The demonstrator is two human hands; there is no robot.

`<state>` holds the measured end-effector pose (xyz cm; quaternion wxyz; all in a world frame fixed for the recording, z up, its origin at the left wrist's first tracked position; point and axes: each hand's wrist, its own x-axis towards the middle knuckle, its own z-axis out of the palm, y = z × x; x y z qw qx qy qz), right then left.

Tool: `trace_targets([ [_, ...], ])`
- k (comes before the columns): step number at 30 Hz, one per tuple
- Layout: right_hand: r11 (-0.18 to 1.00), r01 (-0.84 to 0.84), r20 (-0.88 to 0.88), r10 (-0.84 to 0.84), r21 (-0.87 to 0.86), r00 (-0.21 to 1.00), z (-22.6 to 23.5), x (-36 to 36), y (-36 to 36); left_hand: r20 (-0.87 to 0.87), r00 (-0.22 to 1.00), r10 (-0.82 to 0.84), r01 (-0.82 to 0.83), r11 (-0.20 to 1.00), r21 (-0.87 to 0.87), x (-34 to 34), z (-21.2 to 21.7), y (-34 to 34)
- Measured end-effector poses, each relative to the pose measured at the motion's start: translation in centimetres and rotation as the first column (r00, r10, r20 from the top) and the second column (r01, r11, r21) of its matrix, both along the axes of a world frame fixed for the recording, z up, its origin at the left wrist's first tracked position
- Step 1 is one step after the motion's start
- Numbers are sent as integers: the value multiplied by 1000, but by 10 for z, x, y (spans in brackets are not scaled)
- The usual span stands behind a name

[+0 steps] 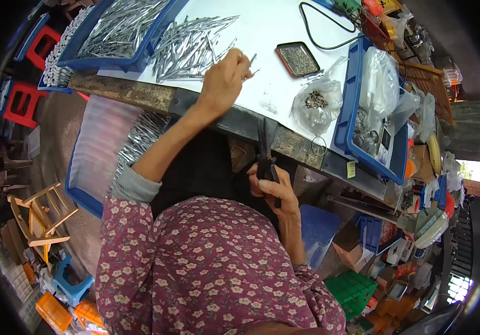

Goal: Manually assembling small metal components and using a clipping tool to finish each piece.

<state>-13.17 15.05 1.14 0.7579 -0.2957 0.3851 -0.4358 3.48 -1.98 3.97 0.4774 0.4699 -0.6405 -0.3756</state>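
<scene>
My left hand (224,81) is over the white table top (262,92), its fingers pinched around a slim metal piece (252,58) whose end pokes out past the fingertips. Left of it, a loose heap of thin silvery metal pieces (187,50) spreads over the white surface. At the table's front edge, my right hand (276,187) is closed around dark long-nosed pliers (264,146), their jaws pointing up toward the table. The jaws look to have nothing between them, though they are too dark to be sure.
A blue tray (139,62) at the far left holds more metal pieces. A small dark tray (297,59) of tiny parts and a clear plastic bag (318,106) lie to the right, beside a blue bin (343,125) holding bags. A black cable (307,25) curls behind.
</scene>
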Motion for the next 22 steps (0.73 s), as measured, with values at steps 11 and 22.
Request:
trace_targets([
  [11,986,-139,-404,91,-92,910,-7,1,10,633,770,-84,163,984,-67,-20,-46,-52],
  [22,945,-83,-515,-98,-317,851,17,-8,3,123,976,-181,171,982,85,-4,-7,-14],
])
